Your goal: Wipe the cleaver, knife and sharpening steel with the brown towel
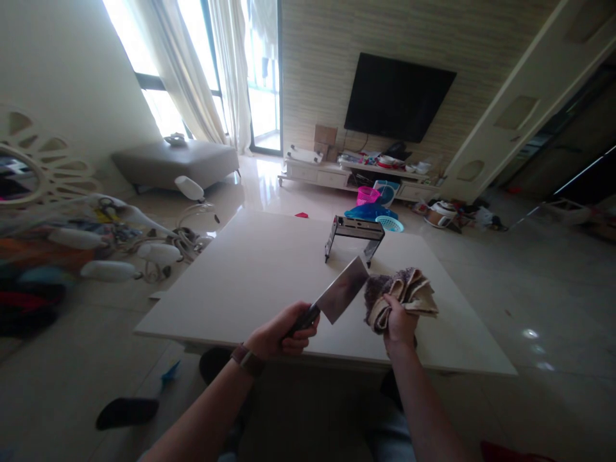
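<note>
My left hand (282, 335) is closed round the dark handle of a steel cleaver (342, 289), whose broad blade points up and to the right over the white table (250, 276). My right hand (399, 321) grips a crumpled brown and beige cloth (402, 292), held right beside the blade's tip and touching or nearly touching it. Both hands hover above the table's near edge. A brown strap circles my left wrist.
A black metal knife rack (355, 232) stands on the table's far side. A grey ottoman (176, 160), a cluttered left side with white cables, a TV stand (359, 174), coloured baskets (373, 205) and a rice cooker (441, 213) surround it. Dark slippers lie on the floor below.
</note>
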`<state>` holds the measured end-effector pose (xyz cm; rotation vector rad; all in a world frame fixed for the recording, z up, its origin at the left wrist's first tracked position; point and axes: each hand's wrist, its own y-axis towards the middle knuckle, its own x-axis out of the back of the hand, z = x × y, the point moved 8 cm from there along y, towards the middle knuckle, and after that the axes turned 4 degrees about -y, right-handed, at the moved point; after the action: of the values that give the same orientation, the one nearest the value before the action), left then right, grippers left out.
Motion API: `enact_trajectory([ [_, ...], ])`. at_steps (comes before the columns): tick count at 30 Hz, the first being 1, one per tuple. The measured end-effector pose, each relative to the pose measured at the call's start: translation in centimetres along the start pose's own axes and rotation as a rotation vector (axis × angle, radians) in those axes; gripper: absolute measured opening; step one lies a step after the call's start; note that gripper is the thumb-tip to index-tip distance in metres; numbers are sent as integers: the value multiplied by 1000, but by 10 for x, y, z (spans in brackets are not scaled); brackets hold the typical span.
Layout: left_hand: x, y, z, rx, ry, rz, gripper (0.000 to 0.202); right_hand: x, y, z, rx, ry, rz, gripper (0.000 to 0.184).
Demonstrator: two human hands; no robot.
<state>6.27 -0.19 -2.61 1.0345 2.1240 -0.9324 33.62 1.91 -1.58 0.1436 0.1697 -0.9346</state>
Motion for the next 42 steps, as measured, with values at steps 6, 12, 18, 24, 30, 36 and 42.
enact_trajectory([
  [6,17,20,-13,-281,266,-369,48,-24,-24,12,30,-17,133,59],
  [12,4,37,-12,-434,533,-462,51,-43,-50,14,-38,-67,279,64],
  [18,-3,43,-3,-453,599,-470,39,-50,-60,1,-165,-17,354,63],
  [24,-16,33,-10,-500,812,-514,25,-56,-64,0,-182,5,398,63],
  [30,-33,28,-12,-571,910,-506,23,-49,-59,-4,-161,10,344,62],
  [36,-34,22,-7,-574,1023,-465,27,-34,-47,6,-102,-14,209,64],
  [42,-18,11,-4,-447,1031,-408,34,-25,-29,14,-64,31,165,65],
])
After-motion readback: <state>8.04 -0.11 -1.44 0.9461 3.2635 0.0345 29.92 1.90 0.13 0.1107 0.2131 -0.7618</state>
